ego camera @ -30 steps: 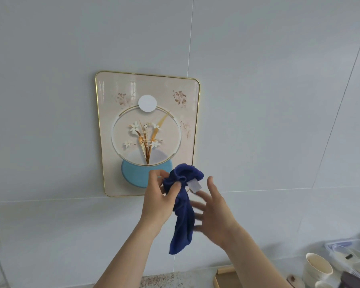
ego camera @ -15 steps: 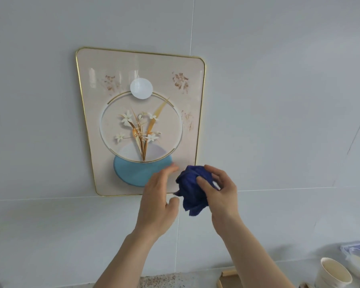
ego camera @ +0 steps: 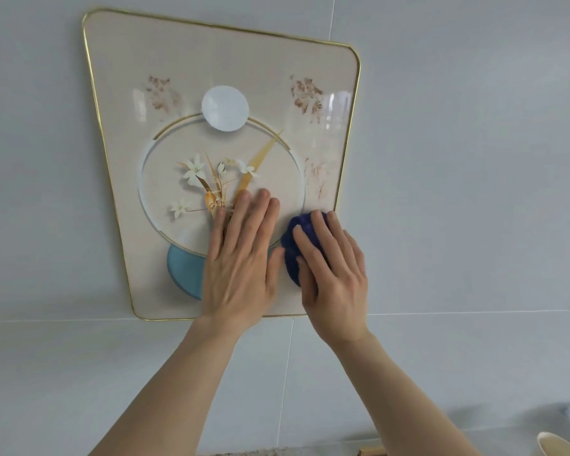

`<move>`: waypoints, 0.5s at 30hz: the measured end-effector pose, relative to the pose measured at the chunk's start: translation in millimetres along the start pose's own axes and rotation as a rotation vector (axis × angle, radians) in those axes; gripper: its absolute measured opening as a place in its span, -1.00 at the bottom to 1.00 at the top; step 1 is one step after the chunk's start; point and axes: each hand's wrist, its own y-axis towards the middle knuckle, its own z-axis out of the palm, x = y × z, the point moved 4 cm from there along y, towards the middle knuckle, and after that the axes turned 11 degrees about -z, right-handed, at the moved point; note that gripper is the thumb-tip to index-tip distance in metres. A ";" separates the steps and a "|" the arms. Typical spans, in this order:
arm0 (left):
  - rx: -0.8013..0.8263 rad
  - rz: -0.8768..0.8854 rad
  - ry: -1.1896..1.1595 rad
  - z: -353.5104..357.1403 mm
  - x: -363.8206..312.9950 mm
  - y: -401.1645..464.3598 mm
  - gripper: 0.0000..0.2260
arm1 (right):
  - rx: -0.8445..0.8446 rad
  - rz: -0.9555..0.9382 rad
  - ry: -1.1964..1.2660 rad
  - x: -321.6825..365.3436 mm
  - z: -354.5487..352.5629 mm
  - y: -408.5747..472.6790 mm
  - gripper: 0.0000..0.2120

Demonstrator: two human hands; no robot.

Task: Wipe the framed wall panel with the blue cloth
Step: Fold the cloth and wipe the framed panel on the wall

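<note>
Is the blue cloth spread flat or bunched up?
Bunched up: the blue cloth shows as a small wad under the right hand, pressed on the panel.

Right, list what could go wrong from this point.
1. The blue cloth is balled small under the right hand, so bare fingers may smear the glossy framed wall panel.
2. The left hand lies flat on the panel and may leave prints.
3. Hard pressing might shift the panel.

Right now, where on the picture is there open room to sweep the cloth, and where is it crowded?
The upper half of the framed panel is bare, up to its gold edge. Bottom left, beside the left hand, is free too. The lower right is crowded: the right hand presses the blue cloth there.
</note>
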 end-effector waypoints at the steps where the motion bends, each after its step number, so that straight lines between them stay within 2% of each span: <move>1: -0.021 0.009 -0.023 5.0 3.7 0.4 -0.47 | 0.015 -0.017 0.017 -2.6 4.4 -5.5 -0.67; 5: -0.097 0.043 -0.114 20.2 13.6 3.8 -0.49 | 0.044 -0.046 0.053 -10.7 17.8 -19.2 -0.64; 9: -0.174 0.035 -0.070 30.0 15.5 4.6 -0.48 | 0.032 -0.092 0.026 -14.0 23.6 -31.2 -0.61; 15: -0.219 0.050 -0.049 33.0 15.3 4.0 -0.47 | 0.137 -0.126 -0.020 -8.6 17.4 -59.8 -0.28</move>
